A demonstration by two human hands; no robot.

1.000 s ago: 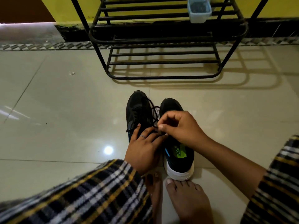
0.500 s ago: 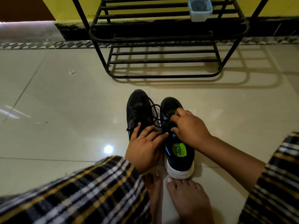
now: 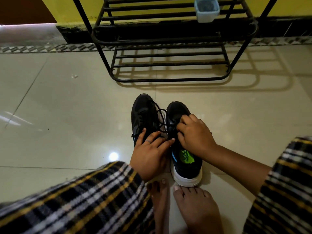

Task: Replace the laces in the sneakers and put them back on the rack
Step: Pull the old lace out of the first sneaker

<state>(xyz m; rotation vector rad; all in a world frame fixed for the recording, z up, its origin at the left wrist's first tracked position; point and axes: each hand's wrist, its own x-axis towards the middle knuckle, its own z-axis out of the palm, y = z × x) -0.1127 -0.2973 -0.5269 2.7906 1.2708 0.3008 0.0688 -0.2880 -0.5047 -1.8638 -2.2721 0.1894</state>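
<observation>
Where pale glossy tiles spread across the whole view: floor (image 3: 59, 107), shiny, with a bright spot of reflected light near the left sleeve. Against the yellow wall at the top, black metal rack (image 3: 168, 65), barred shelves, lowest tier bare, shadow of the bars falling on the tiles to its right. On an upper shelf, toward the right, small pale blue container (image 3: 206, 10), upright. Along the bottom edge, plaid sleeves in black, white and yellow, left sleeve (image 3: 76, 200) much the larger in view, right sleeve (image 3: 287, 183) at the corner. Between them, two bare feet (image 3: 194, 208) flat on the tiles, toes just short of the heels of the shoes.

Well short of the rack, side by side on the floor and touching, toes toward it: left sneaker (image 3: 143, 112), black, partly covered at the heel end; right sneaker (image 3: 184, 159), black with white sole, blue stripe and a green insole patch. Resting on the left sneaker, left hand (image 3: 150, 154), fingers spread and loosely extended, a ring on one finger, fingertips reaching across to the edge of the right sneaker; nothing clearly pinched. Over the throat of the right sneaker, right hand (image 3: 195, 132), fingers curled down, closed around the black lace (image 3: 161, 115). Loose loops of that lace trailing between the two shoes.
</observation>
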